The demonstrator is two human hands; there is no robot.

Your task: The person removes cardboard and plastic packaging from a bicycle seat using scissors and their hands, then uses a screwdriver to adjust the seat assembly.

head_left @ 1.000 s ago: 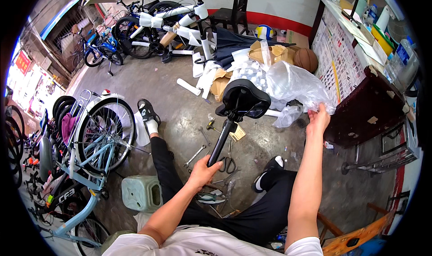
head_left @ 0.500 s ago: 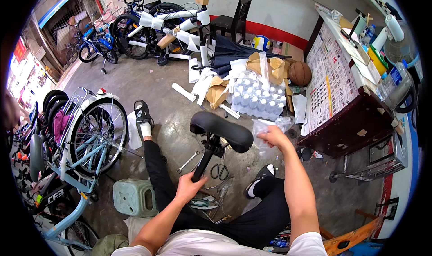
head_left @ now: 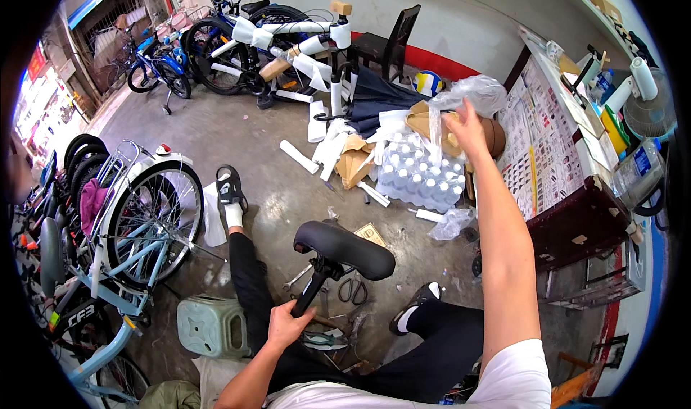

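Note:
My left hand grips the black seat post under a black bicycle saddle, held upright over my lap. My right hand is raised far out to the right, pinching a crumpled clear plastic wrapping above a shrink-wrapped pack of water bottles. The saddle is bare, with no plastic on it. My legs in black trousers stretch across the concrete floor, one foot in a black sandal.
A light blue bicycle stands at my left beside a pale green plastic stool. Scissors and hand tools lie on the floor by my knees. Wrapped white bicycle frames, cardboard scraps and a black chair crowd the back. A dark cabinet stands right.
The plastic wrapping has come off the saddle; my right hand pulled it up and away to the right. My left hand lowered the saddle while keeping hold of the post.

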